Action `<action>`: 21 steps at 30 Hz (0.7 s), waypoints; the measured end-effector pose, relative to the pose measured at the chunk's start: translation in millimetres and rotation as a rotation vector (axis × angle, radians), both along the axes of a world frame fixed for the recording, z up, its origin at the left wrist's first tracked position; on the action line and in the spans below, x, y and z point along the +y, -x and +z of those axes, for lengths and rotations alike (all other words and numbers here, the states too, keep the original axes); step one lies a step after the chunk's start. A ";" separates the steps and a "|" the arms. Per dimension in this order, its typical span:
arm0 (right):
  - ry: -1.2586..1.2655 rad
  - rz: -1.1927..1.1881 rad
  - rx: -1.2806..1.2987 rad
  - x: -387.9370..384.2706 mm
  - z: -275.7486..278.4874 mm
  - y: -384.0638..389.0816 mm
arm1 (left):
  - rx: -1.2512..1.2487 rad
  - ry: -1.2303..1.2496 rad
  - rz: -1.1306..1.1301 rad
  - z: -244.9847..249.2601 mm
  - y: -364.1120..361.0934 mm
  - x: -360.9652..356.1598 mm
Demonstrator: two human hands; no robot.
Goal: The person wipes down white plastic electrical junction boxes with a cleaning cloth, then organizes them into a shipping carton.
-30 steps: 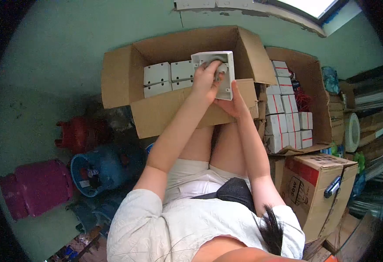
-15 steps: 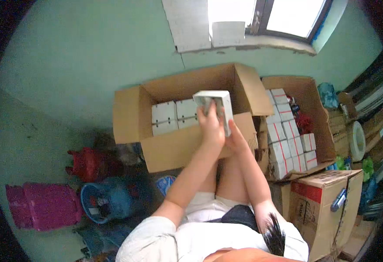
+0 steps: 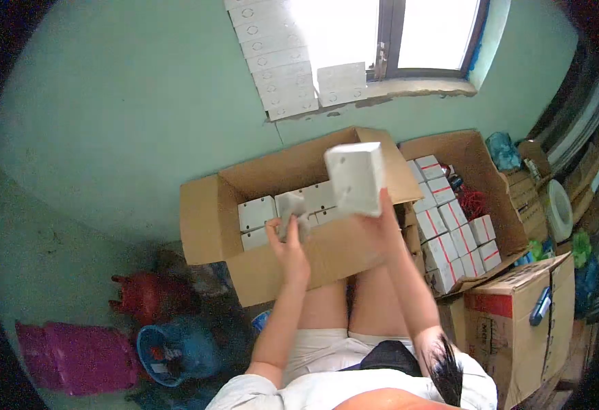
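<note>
My right hand [image 3: 380, 231] grips a white rectangular box [image 3: 358, 183] by its lower end, held up above the carton with its hollow, open side facing me. To its left, my left hand [image 3: 288, 251] is closed around a small grey piece [image 3: 289, 206], blurred by motion; I cannot tell its kind. Both hands are over the near side of an open cardboard carton [image 3: 269, 281]. Inside it, white boxes [image 3: 255, 213] with small dark holes lie in rows.
Right of the carton, a second open carton [image 3: 511, 205] holds small white boxes [image 3: 451, 214] with red stripes. A blue cutter knife [image 3: 540, 306] lies on a taped carton [image 3: 494, 335]. Red [image 3: 150, 297], blue [image 3: 200, 348] and magenta [image 3: 81, 359] gas cylinders stand at left.
My hands have moved apart. The grey piece has come out of the white box with my left hand, leftward; my right hand has kept the box and turned its open side toward me.
</note>
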State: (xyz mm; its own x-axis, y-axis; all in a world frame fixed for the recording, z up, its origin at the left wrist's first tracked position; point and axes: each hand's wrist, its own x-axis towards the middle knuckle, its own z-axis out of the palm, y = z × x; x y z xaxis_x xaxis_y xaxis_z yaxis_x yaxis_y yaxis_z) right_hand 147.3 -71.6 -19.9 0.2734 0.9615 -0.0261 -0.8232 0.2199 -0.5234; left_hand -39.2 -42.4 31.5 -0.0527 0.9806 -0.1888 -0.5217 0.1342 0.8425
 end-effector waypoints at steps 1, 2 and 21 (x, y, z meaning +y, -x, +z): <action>0.030 -0.149 -0.189 10.2 21.1 -19.0 | 0.135 -0.070 -0.013 -23.1 15.4 14.5; 0.125 -0.268 -0.460 16.5 49.5 -35.3 | 0.270 -0.139 -0.024 -35.6 28.2 24.2; -0.100 -0.300 -1.830 217.6 224.2 -180.2 | 0.793 -0.430 -0.062 -97.2 85.6 66.4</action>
State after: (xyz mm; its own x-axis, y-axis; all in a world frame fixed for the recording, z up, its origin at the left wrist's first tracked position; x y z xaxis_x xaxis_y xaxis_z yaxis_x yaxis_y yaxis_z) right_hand 327.6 145.9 204.3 0.0325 0.8609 0.5078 0.7491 0.3154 -0.5826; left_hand -124.8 23.9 -65.6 0.0444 0.9636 0.2637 0.2315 -0.2667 0.9356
